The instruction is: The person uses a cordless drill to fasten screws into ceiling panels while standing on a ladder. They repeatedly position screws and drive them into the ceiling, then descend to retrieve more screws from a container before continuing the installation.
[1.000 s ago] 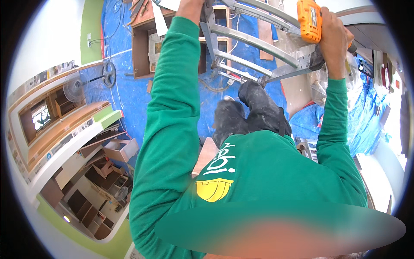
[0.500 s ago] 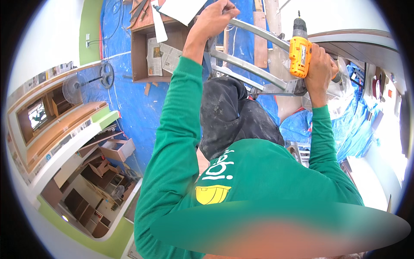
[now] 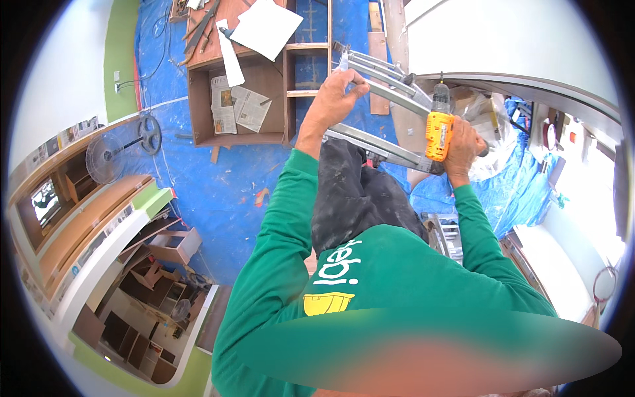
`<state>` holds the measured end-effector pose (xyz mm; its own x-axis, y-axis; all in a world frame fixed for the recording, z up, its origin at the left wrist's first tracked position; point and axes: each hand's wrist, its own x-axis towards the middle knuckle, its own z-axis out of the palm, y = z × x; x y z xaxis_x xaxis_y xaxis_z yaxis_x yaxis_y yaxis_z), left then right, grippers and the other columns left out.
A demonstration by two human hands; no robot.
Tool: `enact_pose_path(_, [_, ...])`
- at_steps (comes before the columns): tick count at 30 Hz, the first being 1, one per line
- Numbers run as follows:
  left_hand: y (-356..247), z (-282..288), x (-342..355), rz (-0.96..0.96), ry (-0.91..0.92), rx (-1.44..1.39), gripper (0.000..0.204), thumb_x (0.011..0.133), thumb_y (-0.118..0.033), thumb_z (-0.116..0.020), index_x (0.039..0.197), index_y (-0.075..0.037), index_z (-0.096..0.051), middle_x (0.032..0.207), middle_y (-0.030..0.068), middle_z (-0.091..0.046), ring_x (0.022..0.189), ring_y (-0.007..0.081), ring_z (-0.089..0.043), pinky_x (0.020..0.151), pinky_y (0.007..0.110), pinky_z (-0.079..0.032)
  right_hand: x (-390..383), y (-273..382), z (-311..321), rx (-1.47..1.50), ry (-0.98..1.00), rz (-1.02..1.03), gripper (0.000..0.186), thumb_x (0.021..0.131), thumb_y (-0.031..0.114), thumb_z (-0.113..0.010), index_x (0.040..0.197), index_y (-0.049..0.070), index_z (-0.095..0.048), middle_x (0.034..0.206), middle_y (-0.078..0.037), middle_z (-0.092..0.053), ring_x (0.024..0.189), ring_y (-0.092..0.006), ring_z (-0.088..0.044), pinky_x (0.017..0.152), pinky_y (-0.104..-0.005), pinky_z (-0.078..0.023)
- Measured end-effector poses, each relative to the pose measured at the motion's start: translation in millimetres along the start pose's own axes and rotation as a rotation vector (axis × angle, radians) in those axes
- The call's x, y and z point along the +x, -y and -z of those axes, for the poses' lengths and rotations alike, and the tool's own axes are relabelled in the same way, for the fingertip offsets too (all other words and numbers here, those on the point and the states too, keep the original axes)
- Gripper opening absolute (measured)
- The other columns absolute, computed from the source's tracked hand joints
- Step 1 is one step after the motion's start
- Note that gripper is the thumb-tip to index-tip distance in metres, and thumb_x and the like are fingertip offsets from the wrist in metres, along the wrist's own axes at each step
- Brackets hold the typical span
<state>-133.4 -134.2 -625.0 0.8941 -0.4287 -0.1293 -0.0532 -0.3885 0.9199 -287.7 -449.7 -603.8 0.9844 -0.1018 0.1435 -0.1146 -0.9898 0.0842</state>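
Note:
My right hand (image 3: 465, 151) is wrapped around the grip of a yellow and black cordless drill (image 3: 439, 135), whose bit points away toward the far side. The drill is just above the right end of a silver metal stepladder (image 3: 390, 98), in front of my legs. At the ladder's left end is my left hand (image 3: 334, 99), its fingers curled and their tips drawn together. Whether it grips the rail or a small piece is hidden.
An open brown cabinet box (image 3: 240, 138) with newspaper inside lies beyond my left arm. White sheets (image 3: 268, 30) and tools rest on it. Blue tarp (image 3: 225, 192) covers the floor. A fan (image 3: 106, 159) stands at the left; clear plastic sheeting (image 3: 493, 112) is bunched at the right.
The view has shifted, so the ladder, cabinet and hands appear lower. The drill now sits closer to the ladder and farther left. My left hand keeps its place at the ladder's end.

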Motion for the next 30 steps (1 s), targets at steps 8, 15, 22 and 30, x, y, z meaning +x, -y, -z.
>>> enact_pose_path(8, [-2, -8, 4, -0.172, -0.125, 0.091, 0.012, 0.087, -0.016, -0.075, 0.091, -0.007, -0.068, 0.089, 0.0127, -0.067, 0.095, 0.0349, -0.060, 0.084, 0.045, -0.048, 11, -5, 9, 0.115, 0.210, -0.037, 0.020, 0.091, 0.017, -0.060, 0.110, 0.015, -0.056, 0.102, -0.003, -0.062, 0.103, -0.0252, -0.062, 0.087, -0.0483, -0.040])
enact_pose_path(15, [-3, -6, 5, -0.165, -0.157, 0.141, 0.009, 0.086, -0.013, -0.072, 0.089, -0.006, -0.068, 0.088, 0.0156, -0.068, 0.093, 0.0391, -0.063, 0.083, 0.049, -0.050, 62, 70, 139, 0.557, 0.097, -0.182, 0.027, 0.092, 0.017, -0.069, 0.115, 0.009, -0.058, 0.103, -0.009, -0.069, 0.100, -0.0337, -0.065, 0.080, -0.0489, -0.045])
enact_pose_path(22, [7, -7, 1, -0.259, -0.156, 0.206, 0.011, 0.081, -0.001, -0.059, 0.086, -0.004, -0.069, 0.087, 0.0226, -0.069, 0.092, 0.0442, -0.065, 0.081, 0.052, -0.052, 73, 116, 281, 1.270, 0.048, -0.337, 0.018, 0.096, 0.012, -0.073, 0.111, 0.005, -0.066, 0.099, 0.004, -0.061, 0.091, -0.0054, -0.057, 0.080, -0.0245, -0.048])
enact_pose_path(30, [13, -1, 22, -0.232, -0.026, -0.034, 0.030, 0.091, -0.030, -0.070, 0.099, -0.001, -0.070, 0.095, 0.0203, -0.070, 0.092, 0.0385, -0.067, 0.084, 0.048, -0.052, 91, 111, 385, 1.784, -0.083, -0.112, 0.017, 0.093, 0.012, -0.075, 0.105, 0.008, -0.063, 0.090, 0.002, -0.062, 0.080, -0.0074, -0.059, 0.073, -0.0254, -0.050])
